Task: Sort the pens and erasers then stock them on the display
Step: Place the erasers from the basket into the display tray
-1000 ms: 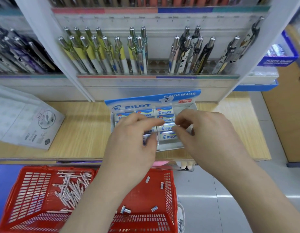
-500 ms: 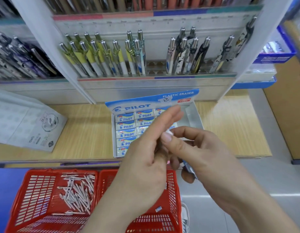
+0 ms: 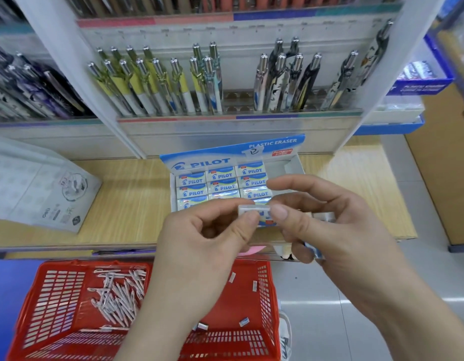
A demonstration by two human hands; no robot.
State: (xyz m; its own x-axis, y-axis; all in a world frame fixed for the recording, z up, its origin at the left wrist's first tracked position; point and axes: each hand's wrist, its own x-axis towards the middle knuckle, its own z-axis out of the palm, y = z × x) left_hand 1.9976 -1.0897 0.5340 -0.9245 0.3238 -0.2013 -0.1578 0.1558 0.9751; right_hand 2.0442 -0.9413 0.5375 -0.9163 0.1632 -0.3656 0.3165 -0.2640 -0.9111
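Half a second ago the left hand had its fingers stretched up over the box. Now they are curled, and thumb and forefinger pinch one end of a small eraser. The right hand pinches the other end with its thumb, as before. Its lower fingers curl round a blue-and-white piece too hidden to name. The eraser hangs at the centre, just above the near rows of the PILOT eraser box, which sits at 12 o'clock on the wooden shelf.

Both hands cover the box's near rows. Rows of display pens stand upright further toward 12. A flat white packet lies at 9 o'clock. The red basket sits at 7 o'clock with loose pens and a few loose erasers. The left forearm crosses its middle.
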